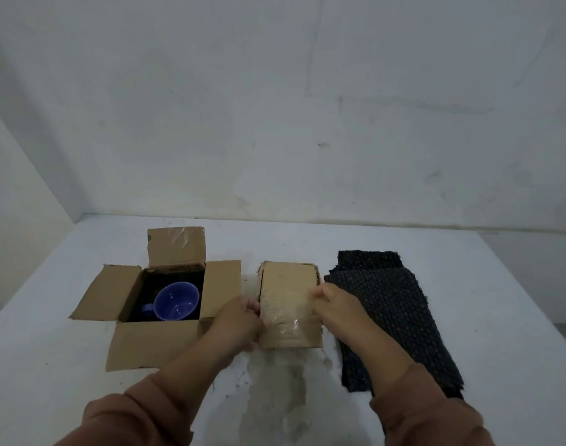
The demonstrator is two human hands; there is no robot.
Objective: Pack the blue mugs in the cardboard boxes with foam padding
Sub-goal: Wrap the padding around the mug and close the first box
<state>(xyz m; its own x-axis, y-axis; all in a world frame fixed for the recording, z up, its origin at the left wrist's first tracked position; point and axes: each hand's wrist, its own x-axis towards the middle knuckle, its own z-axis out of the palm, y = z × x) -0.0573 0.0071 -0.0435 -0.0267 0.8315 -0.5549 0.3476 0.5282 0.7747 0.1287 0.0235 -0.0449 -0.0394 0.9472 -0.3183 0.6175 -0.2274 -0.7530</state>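
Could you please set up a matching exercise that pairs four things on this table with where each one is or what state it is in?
Things:
1. blue mug
2. open box
3. closed box
4. foam sheets

Descriptions:
A. stacked at the right of the table, dark and bumpy
B. held between both hands, flaps shut
C. inside a box, on dark padding
D. at the left, all four flaps spread open

Pairs: 1-C, 2-D, 3-B, 4-A. The left hand and right hand each press a side of the closed box.
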